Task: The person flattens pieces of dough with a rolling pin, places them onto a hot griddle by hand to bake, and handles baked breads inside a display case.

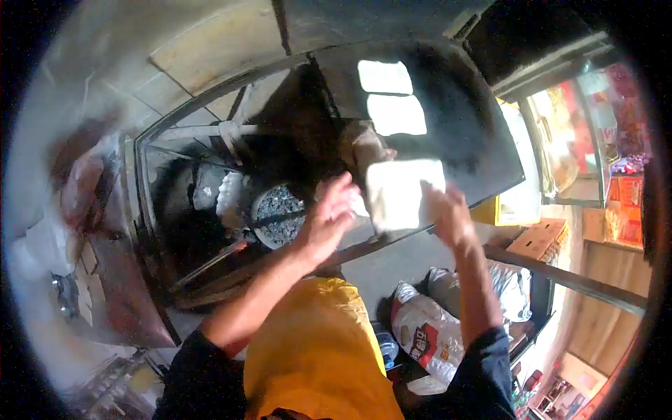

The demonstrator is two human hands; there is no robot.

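My right hand (450, 215) grips the right edge of a flat, roughly square white dough sheet (400, 192), its fingers partly hidden against it. That sheet is at the near side of a dark flat griddle plate (462, 126). Just left of the sheet is my left hand (330, 218), fingers apart and slightly blurred; it seems to hold nothing. Farther back on the plate lie two similar white sheets, a far one (385, 77) and a nearer one (397, 114).
A round bowl-like pit of grey ash or coals (278, 210) is left of my left hand, inside a dark metal frame. Below the plate are a printed white sack (423, 329) and a cardboard box (537, 238). A yellow apron (308, 350) covers my front.
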